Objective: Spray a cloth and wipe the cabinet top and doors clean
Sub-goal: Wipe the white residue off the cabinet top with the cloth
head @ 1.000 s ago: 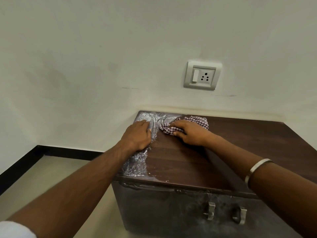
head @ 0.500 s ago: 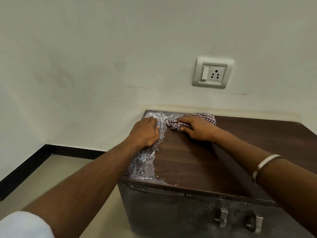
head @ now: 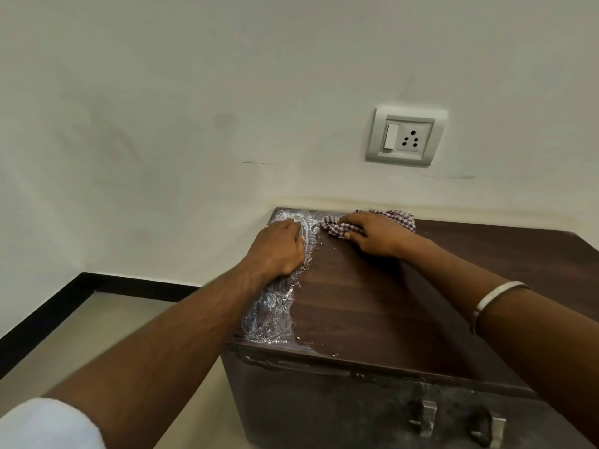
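Observation:
A dark wooden cabinet top (head: 372, 306) fills the lower right, with a strip of wrinkled clear plastic film (head: 272, 312) along its left edge. My right hand (head: 372, 234) presses a checked red-and-white cloth (head: 395, 218) onto the far left corner of the top, close to the wall. My left hand (head: 278, 247) lies flat on the plastic film, fingers together, holding nothing. The dusty cabinet doors (head: 372, 413) with two metal handles (head: 424, 416) show below the front edge. No spray bottle is in view.
A cream wall stands right behind the cabinet, with a switch and socket plate (head: 405, 137) above it. A black skirting board (head: 97, 286) runs along the beige floor (head: 97, 345) to the left. My right wrist wears a silver bangle (head: 492, 299).
My right hand has slid the cloth a little farther toward the back wall. My left hand stays on the film. The camera has shifted, so the cabinet sits more to the right.

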A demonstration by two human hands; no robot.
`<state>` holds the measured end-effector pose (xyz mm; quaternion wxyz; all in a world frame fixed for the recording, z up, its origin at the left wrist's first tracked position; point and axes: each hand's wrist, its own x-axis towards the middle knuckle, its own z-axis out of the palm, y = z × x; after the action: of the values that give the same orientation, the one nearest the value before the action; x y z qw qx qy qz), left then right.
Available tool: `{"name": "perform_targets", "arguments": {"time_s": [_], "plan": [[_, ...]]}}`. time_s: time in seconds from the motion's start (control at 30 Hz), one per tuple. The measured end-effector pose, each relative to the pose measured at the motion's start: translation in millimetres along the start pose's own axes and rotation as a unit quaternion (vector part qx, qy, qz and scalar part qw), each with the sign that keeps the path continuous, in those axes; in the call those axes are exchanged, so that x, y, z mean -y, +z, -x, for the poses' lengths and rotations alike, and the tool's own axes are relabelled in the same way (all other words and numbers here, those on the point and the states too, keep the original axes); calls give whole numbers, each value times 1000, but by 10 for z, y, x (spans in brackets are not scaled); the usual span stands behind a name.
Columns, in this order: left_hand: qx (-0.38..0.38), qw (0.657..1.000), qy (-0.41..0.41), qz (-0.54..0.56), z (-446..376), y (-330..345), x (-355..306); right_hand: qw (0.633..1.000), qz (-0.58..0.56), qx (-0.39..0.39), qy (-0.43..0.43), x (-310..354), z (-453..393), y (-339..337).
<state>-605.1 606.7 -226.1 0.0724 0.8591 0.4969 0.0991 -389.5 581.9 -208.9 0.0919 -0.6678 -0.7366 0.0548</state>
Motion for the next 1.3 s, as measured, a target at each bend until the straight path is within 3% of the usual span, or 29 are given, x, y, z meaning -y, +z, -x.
{"name": "perform_targets", "arguments": {"time_s": [0.67, 1.3], "plan": [[1, 1000, -5, -5, -61, -24, 181, 999, 27, -3, 35, 223, -355, 12], [-14, 1000, 1, 15, -48, -20, 237, 1000, -1, -12, -21, 647, -445, 191]]}}
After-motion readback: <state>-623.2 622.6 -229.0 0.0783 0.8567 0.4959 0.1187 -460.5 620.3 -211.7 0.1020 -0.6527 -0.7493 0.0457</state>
